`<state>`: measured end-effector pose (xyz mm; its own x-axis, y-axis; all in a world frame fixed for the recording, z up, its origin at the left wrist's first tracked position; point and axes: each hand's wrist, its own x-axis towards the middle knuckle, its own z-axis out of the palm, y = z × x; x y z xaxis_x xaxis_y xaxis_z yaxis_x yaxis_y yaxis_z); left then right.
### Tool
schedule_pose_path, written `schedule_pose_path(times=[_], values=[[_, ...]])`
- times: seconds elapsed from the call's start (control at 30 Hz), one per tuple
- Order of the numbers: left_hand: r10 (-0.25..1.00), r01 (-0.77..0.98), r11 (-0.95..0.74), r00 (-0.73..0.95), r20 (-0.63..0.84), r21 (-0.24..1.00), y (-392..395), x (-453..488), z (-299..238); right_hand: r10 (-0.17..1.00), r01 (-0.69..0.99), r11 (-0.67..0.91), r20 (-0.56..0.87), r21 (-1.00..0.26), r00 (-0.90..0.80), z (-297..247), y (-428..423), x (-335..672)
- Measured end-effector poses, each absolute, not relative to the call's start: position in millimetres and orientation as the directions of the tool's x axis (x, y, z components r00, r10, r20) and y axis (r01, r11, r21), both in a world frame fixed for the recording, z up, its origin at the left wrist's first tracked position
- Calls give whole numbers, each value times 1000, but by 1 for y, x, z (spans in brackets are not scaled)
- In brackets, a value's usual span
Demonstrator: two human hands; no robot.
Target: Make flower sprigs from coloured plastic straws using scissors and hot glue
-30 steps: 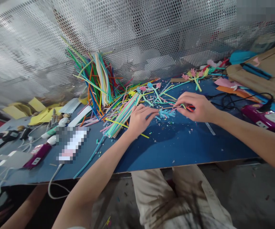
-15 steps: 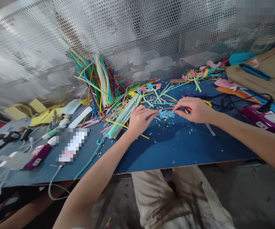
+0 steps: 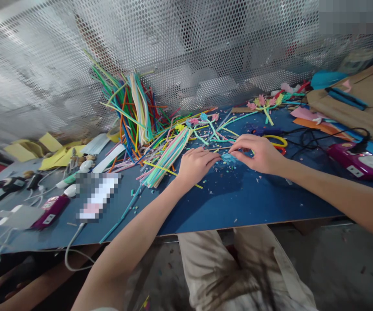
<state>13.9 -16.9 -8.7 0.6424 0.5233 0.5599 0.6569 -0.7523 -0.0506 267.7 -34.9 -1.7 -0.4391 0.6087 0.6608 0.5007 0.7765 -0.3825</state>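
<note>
Between my two hands is a light-blue pipe-cleaner piece (image 3: 228, 158) bent into small petal-like loops. My left hand (image 3: 194, 166) pinches its left end, thumb and fingers together. At its right end, the thumb and fingertips of my right hand (image 3: 258, 152) close on the blue loops. Just left of my left hand lies a bundle of pastel pipe cleaners (image 3: 167, 160). A yellow loop (image 3: 275, 139), perhaps a tool handle, shows behind my right hand. Beyond the hands lie pipe-cleaner flowers on green stems (image 3: 213, 129).
A large stack of coloured pipe cleaners (image 3: 137, 108) leans on the perforated metal screen (image 3: 206, 56). Purple power strips (image 3: 361, 160) with cables lie at both sides. A phone (image 3: 99, 198) charges on the left. Small clippings dot the blue tabletop (image 3: 212, 211). Another person's arm (image 3: 44, 280) shows lower left.
My hands have drawn closer together, the left moving right and slightly down. The blue piece looks more bunched, and more of the yellow loop shows.
</note>
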Motion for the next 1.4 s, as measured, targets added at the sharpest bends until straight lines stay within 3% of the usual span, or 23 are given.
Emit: schedule_pose_path(times=[0.3, 0.47, 0.6, 0.73, 0.87, 1.03, 1.27, 1.4], values=[[428, 626, -743, 717, 551, -236, -30, 23, -1, 571, 655, 740, 653, -149, -497, -10, -36, 259], [423, 624, -744, 716, 555, -239, -31, 24, 0, 600, 677, 720, 627, -152, -497, -8, -39, 257], [419, 626, -739, 716, 559, -249, -30, 24, 0, 652, 704, 667, 648, -243, -394, -6, -36, 259], [478, 657, -741, 661, 579, -139, -26, 20, -3, 634, 706, 600, 761, -376, -134, -3, -19, 279], [554, 684, -728, 557, 619, 36, -19, 9, -4, 643, 665, 591, 765, -458, -45, -1, -4, 301], [614, 676, -713, 473, 632, 186, -10, -4, 2, 685, 625, 614, 719, -481, -119, -6, -5, 299], [590, 649, -738, 492, 640, 182, -11, -5, 4, 598, 534, 753, 738, -384, -312, 0, -26, 281], [602, 671, -721, 485, 635, 171, -14, -5, 2, 587, 511, 771, 735, -380, -340, -2, -31, 275]])
